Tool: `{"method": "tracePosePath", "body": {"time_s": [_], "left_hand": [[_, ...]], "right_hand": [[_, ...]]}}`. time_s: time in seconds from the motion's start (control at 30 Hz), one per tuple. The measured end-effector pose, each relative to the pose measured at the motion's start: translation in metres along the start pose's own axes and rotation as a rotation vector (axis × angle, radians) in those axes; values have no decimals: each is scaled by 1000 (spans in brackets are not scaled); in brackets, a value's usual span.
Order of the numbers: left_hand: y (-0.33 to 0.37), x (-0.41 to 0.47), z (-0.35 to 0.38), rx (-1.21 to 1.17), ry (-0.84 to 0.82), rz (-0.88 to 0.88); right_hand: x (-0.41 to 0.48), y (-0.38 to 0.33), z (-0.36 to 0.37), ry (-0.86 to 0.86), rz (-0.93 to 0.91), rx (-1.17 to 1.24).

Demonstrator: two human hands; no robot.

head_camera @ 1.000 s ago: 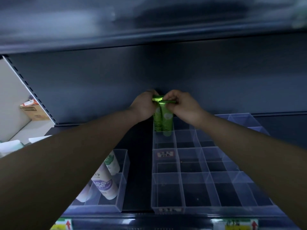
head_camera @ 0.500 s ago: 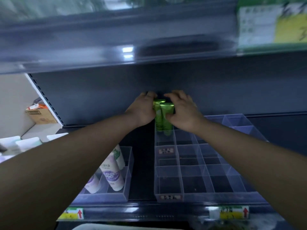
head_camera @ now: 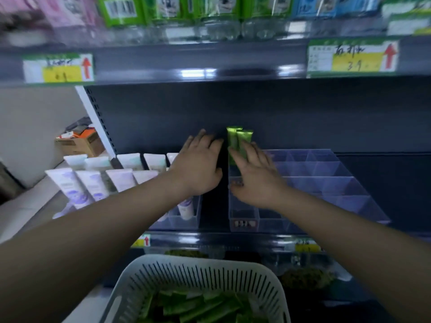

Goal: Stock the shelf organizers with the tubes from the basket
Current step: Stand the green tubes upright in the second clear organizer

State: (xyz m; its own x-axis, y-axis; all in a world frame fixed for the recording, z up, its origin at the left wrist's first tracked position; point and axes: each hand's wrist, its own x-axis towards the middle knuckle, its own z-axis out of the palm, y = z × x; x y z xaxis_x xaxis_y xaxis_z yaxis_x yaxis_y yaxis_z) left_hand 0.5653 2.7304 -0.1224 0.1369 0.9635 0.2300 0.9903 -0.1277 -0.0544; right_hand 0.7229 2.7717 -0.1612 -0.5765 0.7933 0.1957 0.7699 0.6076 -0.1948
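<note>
Two green tubes (head_camera: 239, 139) stand upright in the organizer (head_camera: 326, 180). Left hand (head_camera: 198, 164) is just left of the tubes and right hand (head_camera: 254, 178) just in front of them. Both grips are open, fingers straight, holding nothing.

A shop is shown. A clear divided organizer (head_camera: 326, 180) is set on dark retail shelving (head_camera: 326, 113). On the shelf edge above the organizer, price labels (head_camera: 58, 68) marked with red arrows are fixed, and higher still, packeted goods (head_camera: 121, 10) with barcodes are ranged. Left of the organizer, white tubes (head_camera: 93, 185) are displayed in rows. Below it, smaller price tags (head_camera: 306, 247) are mounted.
</note>
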Motion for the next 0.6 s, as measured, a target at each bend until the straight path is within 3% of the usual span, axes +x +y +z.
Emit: {"method": "tracePosePath", "body": {"time_s": [0.43,0.6], "left_hand": [[13,-169,44,-18,33,6],[10,-208,91,-134,-120,-27]], "right_hand": [[-118,-66,52,-161,-123,118],[-148,-77,95,-324,-45,212]]}}
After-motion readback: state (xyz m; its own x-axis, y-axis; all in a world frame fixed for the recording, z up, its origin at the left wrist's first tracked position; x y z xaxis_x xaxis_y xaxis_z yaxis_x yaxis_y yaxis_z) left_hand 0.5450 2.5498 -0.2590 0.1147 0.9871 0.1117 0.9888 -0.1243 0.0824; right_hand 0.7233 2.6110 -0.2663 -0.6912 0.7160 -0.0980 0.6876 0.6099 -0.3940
